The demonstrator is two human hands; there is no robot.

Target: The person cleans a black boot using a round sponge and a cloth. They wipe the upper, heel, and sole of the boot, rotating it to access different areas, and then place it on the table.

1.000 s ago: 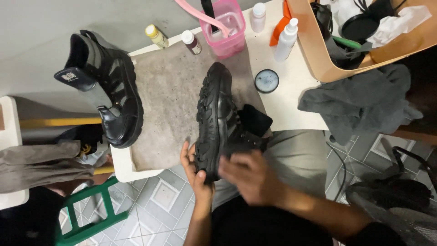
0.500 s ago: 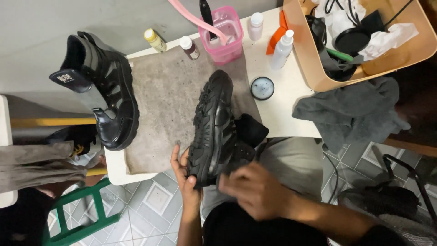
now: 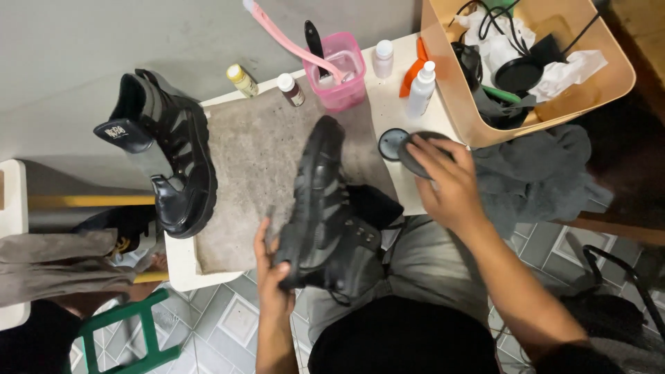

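Nearest the camera, the left hand [image 3: 273, 277] grips the black boot [image 3: 325, 215] at its heel end, fingers wrapped around the sole edge and thumb on the upper. The boot rests partly on the person's lap and partly on the grey mat [image 3: 249, 166], toe pointing away toward the wall. By appearance it is heavy for its size: the thick lugged sole should be stiff, while the upper looks softer and likely to give under pressure. The sole edge or heel counter offers the firmest hold; a polished upper may be slippery.

Further out, the right hand [image 3: 447, 180] reaches to the table edge, fingers spread narrowly over a dark round pad [image 3: 415, 149] and pressing on it, just beside a small round tin [image 3: 393, 143]. Whether the pad is lifted or merely touched cannot be told.

Beyond these, a grey cloth [image 3: 533, 173] lies to the right, under a tan bin [image 3: 478, 90] filled with cables and rags. A white spray bottle [image 3: 420, 90], a pink container [image 3: 344, 69] holding brushes, and two small bottles [image 3: 265, 84] stand along the far edge. A second black boot [image 3: 166, 159] sits at the left end of the table.
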